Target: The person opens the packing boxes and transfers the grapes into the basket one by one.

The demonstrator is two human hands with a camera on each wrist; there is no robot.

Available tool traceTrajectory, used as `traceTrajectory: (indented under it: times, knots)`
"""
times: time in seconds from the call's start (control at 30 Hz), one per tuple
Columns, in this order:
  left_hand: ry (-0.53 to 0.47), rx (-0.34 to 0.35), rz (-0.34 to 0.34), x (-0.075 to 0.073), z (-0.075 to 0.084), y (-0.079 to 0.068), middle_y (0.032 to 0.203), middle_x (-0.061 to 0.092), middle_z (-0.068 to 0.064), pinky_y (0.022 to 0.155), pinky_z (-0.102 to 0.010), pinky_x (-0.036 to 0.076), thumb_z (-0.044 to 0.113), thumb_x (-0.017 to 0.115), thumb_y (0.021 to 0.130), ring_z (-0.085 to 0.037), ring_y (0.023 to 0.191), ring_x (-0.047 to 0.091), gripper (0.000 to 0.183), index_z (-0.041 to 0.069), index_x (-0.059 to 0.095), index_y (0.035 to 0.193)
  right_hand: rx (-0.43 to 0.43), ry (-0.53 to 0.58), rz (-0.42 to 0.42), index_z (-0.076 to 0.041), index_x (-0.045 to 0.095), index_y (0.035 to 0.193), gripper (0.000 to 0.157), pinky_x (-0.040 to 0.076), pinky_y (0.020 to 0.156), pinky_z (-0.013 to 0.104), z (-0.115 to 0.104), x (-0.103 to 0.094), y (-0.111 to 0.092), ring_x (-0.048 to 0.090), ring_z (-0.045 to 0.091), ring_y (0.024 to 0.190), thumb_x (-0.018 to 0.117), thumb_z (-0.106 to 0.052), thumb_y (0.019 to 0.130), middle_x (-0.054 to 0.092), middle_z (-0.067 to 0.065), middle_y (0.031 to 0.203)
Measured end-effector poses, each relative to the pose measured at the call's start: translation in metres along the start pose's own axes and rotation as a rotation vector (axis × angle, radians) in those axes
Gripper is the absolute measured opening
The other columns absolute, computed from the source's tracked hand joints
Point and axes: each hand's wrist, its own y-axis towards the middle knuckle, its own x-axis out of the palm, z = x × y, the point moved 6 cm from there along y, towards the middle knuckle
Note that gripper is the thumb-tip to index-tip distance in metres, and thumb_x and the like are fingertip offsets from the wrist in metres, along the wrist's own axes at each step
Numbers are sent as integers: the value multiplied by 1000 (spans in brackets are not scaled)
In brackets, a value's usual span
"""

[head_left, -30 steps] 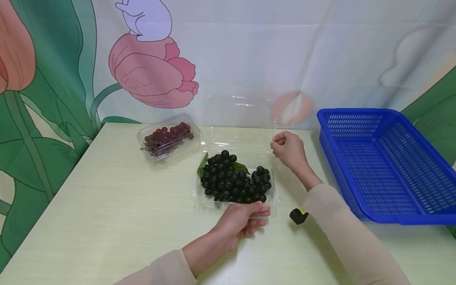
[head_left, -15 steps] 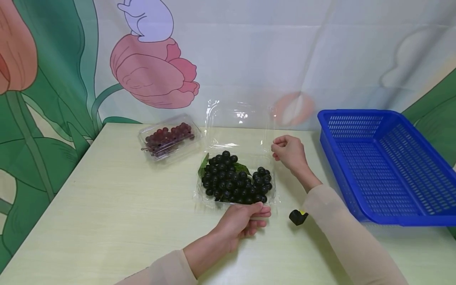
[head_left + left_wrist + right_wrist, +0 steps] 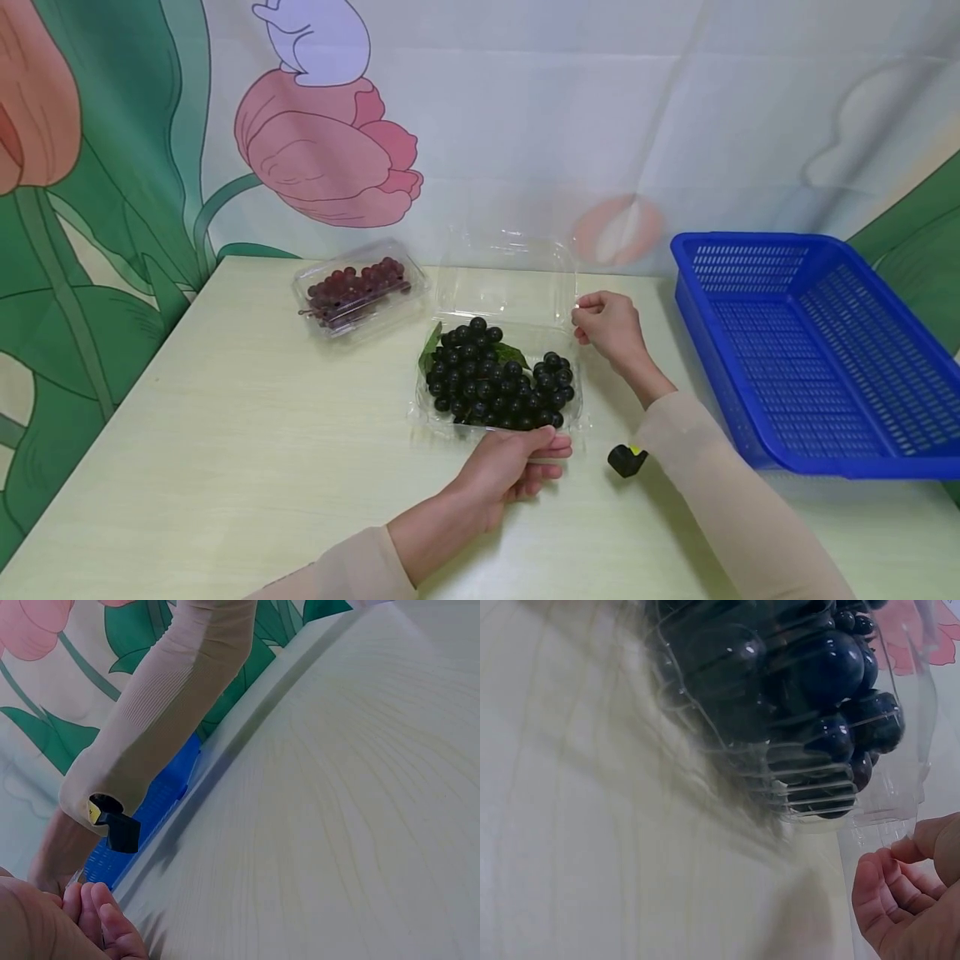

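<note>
A clear plastic clamshell box point(image 3: 423, 417) stands on the table with its lid point(image 3: 506, 283) raised. Inside lies a bunch of dark grapes point(image 3: 483, 379) with green leaves. At the lid's right edge, my right hand point(image 3: 611, 329) pinches the clear plastic between thumb and fingertips; the right wrist view shows this grip beside the box's ribbed wall. My left hand point(image 3: 498, 471) holds the box's front rim, thumb on top and fingers below. In the left wrist view, the left fingers point(image 3: 94, 907) meet near a small clear edge; most of the box is out of that view.
To the back left, a second clear box point(image 3: 360, 287) with red grapes sits shut. A blue plastic basket point(image 3: 795, 367) occupies the right side. A small black device point(image 3: 626, 460) shows at the right sleeve. Behind the table point(image 3: 225, 467) hangs a flower-printed cloth point(image 3: 525, 108).
The lid's upper edge has come down in the head view, and my right hand has sunk slightly with it. My left hand keeps its place on the front rim.
</note>
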Motion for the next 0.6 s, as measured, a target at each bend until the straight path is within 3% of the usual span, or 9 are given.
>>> traceTrajectory:
  times: [0.3, 0.6]
  knots:
    - [-5, 4, -3, 1, 0, -1, 108, 77, -10, 56, -15, 44, 27, 60, 105, -3, 70, 64, 32, 2, 77, 118, 9, 33, -3, 10, 65, 115, 24, 57, 57, 18, 2, 1, 0, 63, 8, 60, 63, -5, 97, 70, 15, 91]
    - [-13, 2, 2, 0, 0, 0, 108, 77, -10, 56, -15, 45, 28, 60, 105, -4, 71, 65, 34, 1, 76, 117, 28, 52, -16, 11, 65, 118, 26, 56, 56, 18, 3, 3, -1, 62, 9, 60, 62, -6, 98, 71, 27, 100]
